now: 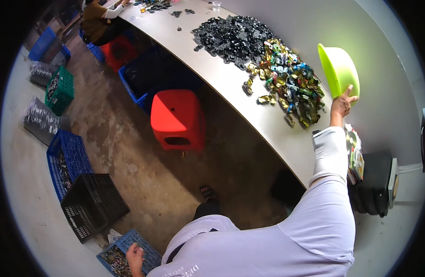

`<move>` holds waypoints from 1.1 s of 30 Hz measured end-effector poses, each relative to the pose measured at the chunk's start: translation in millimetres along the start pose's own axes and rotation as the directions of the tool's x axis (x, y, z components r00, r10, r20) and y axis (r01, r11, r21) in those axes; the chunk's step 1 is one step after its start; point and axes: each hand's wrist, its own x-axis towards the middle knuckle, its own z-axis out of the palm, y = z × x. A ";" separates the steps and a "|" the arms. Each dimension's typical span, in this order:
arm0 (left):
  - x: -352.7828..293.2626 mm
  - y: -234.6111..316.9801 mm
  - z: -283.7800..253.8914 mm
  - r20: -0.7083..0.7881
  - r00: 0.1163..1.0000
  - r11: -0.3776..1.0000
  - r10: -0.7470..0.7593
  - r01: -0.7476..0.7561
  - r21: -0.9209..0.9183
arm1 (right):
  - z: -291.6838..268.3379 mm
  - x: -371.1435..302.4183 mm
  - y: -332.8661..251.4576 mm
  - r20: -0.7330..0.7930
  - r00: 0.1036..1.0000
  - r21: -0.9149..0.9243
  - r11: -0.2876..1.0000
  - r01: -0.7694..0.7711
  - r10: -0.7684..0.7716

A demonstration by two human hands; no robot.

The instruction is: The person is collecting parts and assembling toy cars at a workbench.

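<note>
My right hand is closed on the lower rim of a lime-green plastic basin, which is tipped on its side at the table's wall edge. Left of the basin lies a heap of shiny gold, green and multicoloured small pieces, spread on the table. A larger heap of dark grey and black small pieces adjoins it farther away. Down at my left side, my left hand hangs with loosely bent fingers apart and nothing visible in it. Below it is a blue crate with mixed small pieces.
A red stool stands beside the table. Black, blue and green crates and filled clear bags line the left wall. Another person sits at the far end. Discs and booklets are by my right arm.
</note>
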 end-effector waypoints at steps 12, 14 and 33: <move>-27.5 -89.4 -40.7 -0.092 0.935 0.938 0.342 -0.334 0.088 | 187.6 -87.1 32.6 -0.059 0.942 0.813 0.532 0.237 -0.329; -60.8 -131.4 -58.1 -0.135 0.967 0.971 0.218 -0.201 0.126 | 173.3 -214.3 -28.8 0.225 0.824 0.953 0.294 -0.074 -0.521; -279.6 -465.6 -130.9 -0.098 0.593 0.156 -0.799 0.048 -0.987 | -578.2 -909.0 -215.5 -0.062 -0.546 0.891 0.201 -0.408 -0.835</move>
